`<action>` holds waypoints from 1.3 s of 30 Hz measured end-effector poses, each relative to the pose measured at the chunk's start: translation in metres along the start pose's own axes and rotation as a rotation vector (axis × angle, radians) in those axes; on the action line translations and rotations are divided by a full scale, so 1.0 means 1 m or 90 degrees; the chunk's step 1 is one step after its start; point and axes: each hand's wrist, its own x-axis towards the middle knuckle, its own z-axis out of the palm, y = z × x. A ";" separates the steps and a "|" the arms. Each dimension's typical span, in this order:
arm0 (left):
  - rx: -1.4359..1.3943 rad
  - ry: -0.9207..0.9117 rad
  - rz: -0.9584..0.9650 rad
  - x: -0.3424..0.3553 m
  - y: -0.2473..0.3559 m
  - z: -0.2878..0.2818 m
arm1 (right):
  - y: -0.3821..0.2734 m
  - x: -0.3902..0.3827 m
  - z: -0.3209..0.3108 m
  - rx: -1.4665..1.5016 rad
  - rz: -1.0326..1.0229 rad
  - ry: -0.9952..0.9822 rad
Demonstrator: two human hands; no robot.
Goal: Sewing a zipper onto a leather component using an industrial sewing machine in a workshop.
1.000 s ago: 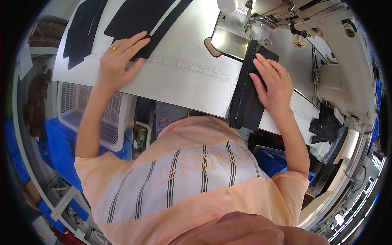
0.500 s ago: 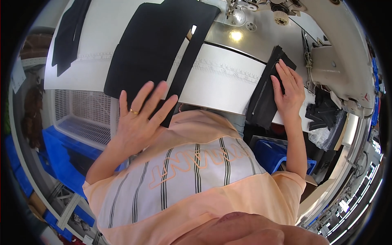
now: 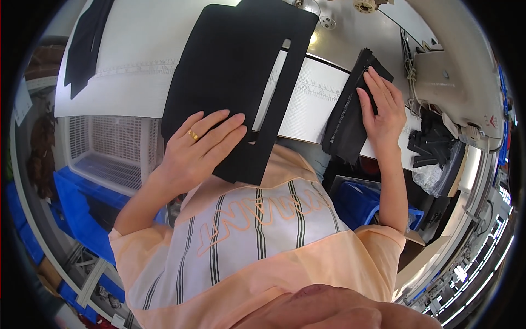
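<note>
A large black fabric panel (image 3: 222,60) with a long narrow slot lies over the front of the white work surface, overhanging its edge toward my body. My left hand (image 3: 205,145) rests on its lower left part, fingers outstretched and lying on the cloth. To the right, a folded black strip with a metal zipper (image 3: 345,120) lies at an angle across the printed ruler. My right hand (image 3: 383,112) is on this strip, fingertips near its upper end and thumb apart, not wrapped round it. Another narrow black piece (image 3: 85,49) lies at the far left of the surface.
A beige sewing machine (image 3: 466,82) stands at the right with a metal plate (image 3: 367,33). Black zippered pieces (image 3: 427,140) are piled below it. A white plastic basket (image 3: 104,164) and blue bins (image 3: 361,203) sit beneath the white surface (image 3: 131,33).
The large panel has been drawn toward me and then shifted right. My left hand has come down and right with it. My right hand and the zippered strip have moved right overall.
</note>
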 end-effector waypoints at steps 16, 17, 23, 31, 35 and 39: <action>-0.045 0.052 0.014 0.037 -0.003 0.021 | -0.003 0.004 0.001 0.007 -0.001 0.001; -0.113 0.050 -0.012 0.039 -0.003 0.018 | -0.008 0.007 0.002 0.031 -0.017 0.034; -0.314 0.057 -0.090 0.050 -0.010 -0.014 | -0.050 0.037 0.026 0.062 -0.087 0.000; -0.236 0.036 -0.037 0.047 -0.011 -0.007 | -0.053 0.067 0.042 0.054 -0.125 -0.052; -0.220 0.027 -0.046 0.040 -0.011 0.008 | -0.054 0.068 0.043 0.058 -0.115 -0.046; -0.190 -0.004 -0.040 0.035 -0.011 0.016 | -0.052 0.067 0.045 0.064 -0.112 -0.046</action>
